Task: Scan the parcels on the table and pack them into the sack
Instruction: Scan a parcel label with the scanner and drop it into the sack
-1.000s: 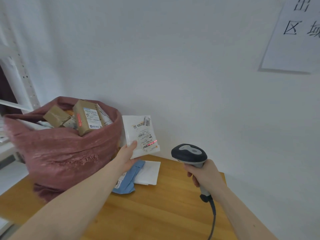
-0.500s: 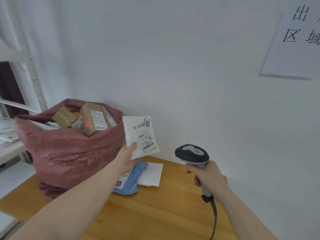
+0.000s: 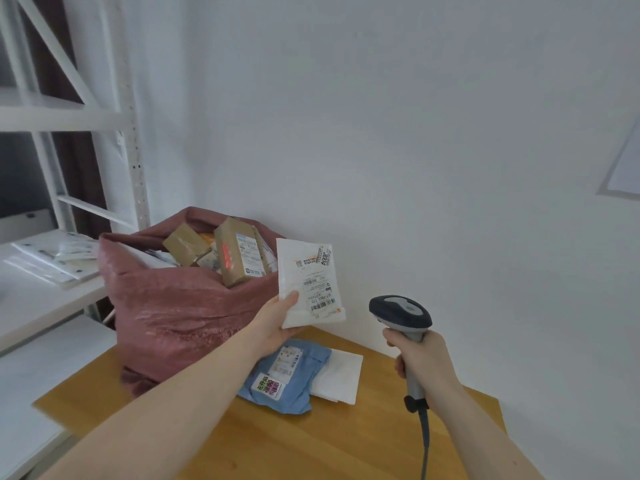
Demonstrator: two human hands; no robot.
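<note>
My left hand holds a white padded parcel upright by its lower left corner, label facing me, just right of the sack's rim. A handheld scanner is gripped by my right hand, its head pointing toward the parcel and its cable hanging down. The dusty-pink sack stands on the left of the wooden table, filled with several brown boxes. Below my left hand, a blue parcel and a white flat parcel lie on the table.
White metal shelving stands at the left with flat white packets on its shelf. The white wall runs close behind the table. A paper sign hangs at the right edge.
The red scan line seen on the label a second ago is gone. The parcel has shifted slightly toward the sack, and my view has turned left, showing more shelving.
</note>
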